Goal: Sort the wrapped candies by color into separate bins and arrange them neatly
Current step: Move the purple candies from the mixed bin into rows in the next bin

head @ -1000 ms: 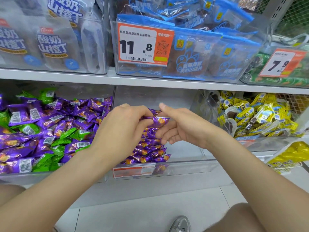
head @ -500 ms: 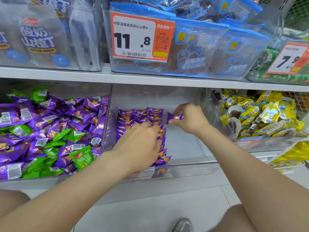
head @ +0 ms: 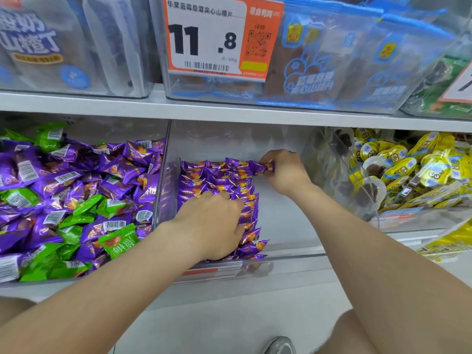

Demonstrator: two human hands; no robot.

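Your right hand pinches one purple candy across its body, at the far right end of the back row in the middle bin. Your left hand lies knuckles-up on the rows towards the front. You cannot tell whether its bent fingers hold a piece underneath.

Expect the candy to be very light, with a slick, crinkly foil wrapper and floppy sealed ends. Hold it across the firm middle, because a grip on an end would probably let it swing or slip. The rows look loose and would likely slide at a nudge, so set each piece down gently.

To the right of the rows the bin floor is bare as far as the clear wall of the yellow-sweet bin. The shelf hangs over the back, so come in low. On the left the rows sit just beside the divider. Beyond it the heap mixes purple and green, so much sorting appears to be left.
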